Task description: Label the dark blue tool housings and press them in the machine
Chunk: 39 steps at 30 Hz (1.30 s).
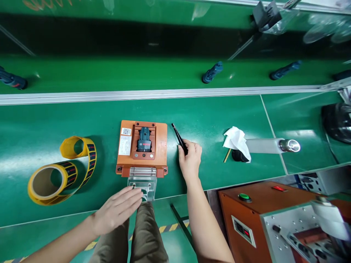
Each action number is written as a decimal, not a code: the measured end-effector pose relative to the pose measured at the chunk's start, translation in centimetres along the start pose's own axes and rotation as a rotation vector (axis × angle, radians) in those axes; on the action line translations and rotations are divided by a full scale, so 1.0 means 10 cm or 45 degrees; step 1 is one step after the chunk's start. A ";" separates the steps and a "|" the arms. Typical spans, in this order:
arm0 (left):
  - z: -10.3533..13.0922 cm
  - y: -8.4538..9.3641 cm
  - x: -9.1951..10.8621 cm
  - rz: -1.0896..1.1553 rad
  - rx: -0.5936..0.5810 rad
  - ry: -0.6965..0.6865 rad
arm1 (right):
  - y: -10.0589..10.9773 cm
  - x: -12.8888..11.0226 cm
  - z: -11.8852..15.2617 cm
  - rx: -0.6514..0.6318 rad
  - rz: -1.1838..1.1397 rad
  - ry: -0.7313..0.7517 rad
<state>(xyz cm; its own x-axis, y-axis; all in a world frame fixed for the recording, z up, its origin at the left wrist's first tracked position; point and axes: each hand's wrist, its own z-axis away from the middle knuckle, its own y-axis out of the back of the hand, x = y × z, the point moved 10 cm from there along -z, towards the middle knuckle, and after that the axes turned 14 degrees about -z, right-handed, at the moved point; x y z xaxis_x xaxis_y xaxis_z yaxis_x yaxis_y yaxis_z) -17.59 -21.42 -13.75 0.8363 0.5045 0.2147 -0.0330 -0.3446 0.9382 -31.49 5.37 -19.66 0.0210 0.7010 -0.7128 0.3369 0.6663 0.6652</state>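
Observation:
In front of me an orange-brown fixture point(161, 142) lies on the green bench. A dark blue Bosch battery pack point(144, 140) sits in its recess. The fixture's clear plastic flap point(151, 184) is swung open toward me, over the bench's front edge. My left hand point(119, 208) is at that flap with fingers stretched out flat and nothing seen in them; whether they touch it I cannot tell. To the right of the fixture, my right hand point(191, 157) is closed around black tweezers point(179, 137), their tip pointing away from me and apart from the fixture.
Left of the fixture stands a partly unwound yellow roll of black labels point(46, 182). A white tissue point(236, 140) rests against a lying pale bottle point(263, 145) on the right. Dark blue tools point(212, 72) stand along the back strip. An orange machine point(252, 204) is at lower right.

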 end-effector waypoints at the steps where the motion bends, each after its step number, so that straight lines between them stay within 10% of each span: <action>1: 0.04 -0.04 -0.05 -0.012 0.021 0.056 | 0.04 -0.05 -0.01 0.022 0.007 0.009; 4: 0.13 -0.02 -0.31 -0.075 0.174 0.326 | 0.04 -0.41 -0.04 -0.044 -0.128 0.138; 8: 0.14 -0.02 -0.67 -0.002 0.281 0.623 | -0.38 -1.03 0.01 -0.618 -0.419 0.433; 12: 0.09 -0.17 -0.88 0.145 0.191 0.784 | -0.65 -1.12 0.00 -0.854 -0.463 0.497; 26: 0.09 -0.27 -0.90 0.268 0.171 0.755 | -0.81 -1.12 -0.06 -0.931 -0.439 0.555; 39: 0.10 -0.21 -0.90 0.122 0.189 0.788 | -0.77 -1.37 -0.32 -0.666 -0.231 0.206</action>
<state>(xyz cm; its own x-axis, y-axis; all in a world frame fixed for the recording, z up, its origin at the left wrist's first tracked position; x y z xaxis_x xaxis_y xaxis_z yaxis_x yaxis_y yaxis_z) -24.52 -26.00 -17.95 0.3614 0.8144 0.4540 0.0213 -0.4940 0.8692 -37.43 -8.59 -14.29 -0.1518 0.5665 -0.8100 -0.1892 0.7877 0.5863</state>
